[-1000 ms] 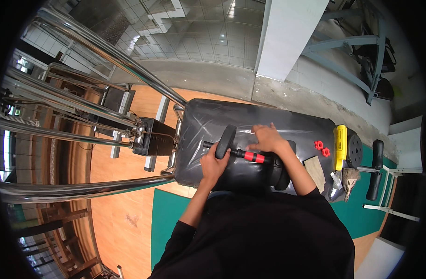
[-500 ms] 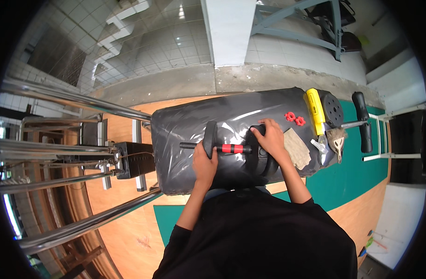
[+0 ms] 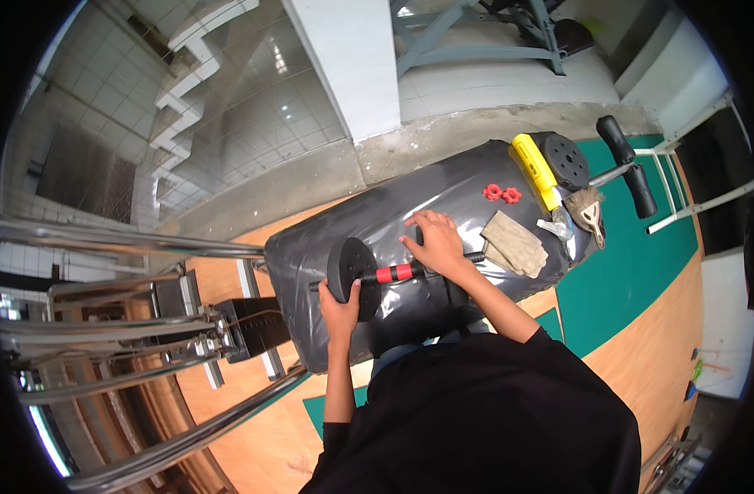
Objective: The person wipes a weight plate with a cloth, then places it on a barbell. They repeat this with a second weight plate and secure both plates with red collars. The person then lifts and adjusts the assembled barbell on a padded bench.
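Note:
A dumbbell lies across the black plastic-covered bench in front of me, its bar (image 3: 395,272) showing a red and black grip. My left hand (image 3: 342,311) is closed round the lower left edge of the left black weight plate (image 3: 360,257), thumb against its inner face. My right hand (image 3: 439,244) grips the top edge of the right weight plate, thumb and fingers on either side; hand and forearm hide much of that plate. Bar thread sticks out past both plates. Two red star-shaped collar nuts (image 3: 501,194) lie beyond my right hand, and a folded beige cloth (image 3: 514,245) lies right of it.
Toward the bench's right end are a yellow bottle (image 3: 535,168), another black plate (image 3: 565,160) and a brush (image 3: 587,211). Padded rollers (image 3: 626,166) stick out past that end. Chrome rails (image 3: 138,239) of a machine stand at left. A white pillar (image 3: 348,70) rises behind.
The whole view has turned and shifted. The left plate shows more of its face, and less thread sticks out at left. Thread now shows beyond my right hand; both hands stay on the plates.

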Motion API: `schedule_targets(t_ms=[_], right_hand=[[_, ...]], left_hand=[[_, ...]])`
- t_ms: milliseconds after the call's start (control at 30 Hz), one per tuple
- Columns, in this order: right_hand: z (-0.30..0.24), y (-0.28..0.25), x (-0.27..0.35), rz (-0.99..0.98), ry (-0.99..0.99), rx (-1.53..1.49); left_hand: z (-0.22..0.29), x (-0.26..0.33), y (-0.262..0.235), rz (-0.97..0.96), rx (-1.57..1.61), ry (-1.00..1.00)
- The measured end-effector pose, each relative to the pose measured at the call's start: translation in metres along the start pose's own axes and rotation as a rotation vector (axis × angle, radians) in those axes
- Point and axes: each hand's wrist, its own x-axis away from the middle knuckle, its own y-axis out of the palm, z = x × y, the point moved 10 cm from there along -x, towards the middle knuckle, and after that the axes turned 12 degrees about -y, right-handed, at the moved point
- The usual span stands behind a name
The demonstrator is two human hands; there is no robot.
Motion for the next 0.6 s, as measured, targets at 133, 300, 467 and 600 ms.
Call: schedule_targets(t_ms=[133,300,467,600], right_hand=[[0.015,-0.029,0.005,0.186,-0.027,-0.247],[0.072,-0.103,0.034,0.358,0.034,-0.226],[0.192,-0.177,0.066,0.444,0.163,-0.052],[0.338,-0.205,0.087,0.34,0.429,0.087]], left_hand=[[0.008,0.001,-0.005,0.028,-0.011,0.048],[0.069,0.029,-0.035,0.318,-0.066,0.322],[0.13,0.045,0.039,0.006,0.075,0.378],[0.156,0.056,0.119,-0.171,0.033,0.243]])
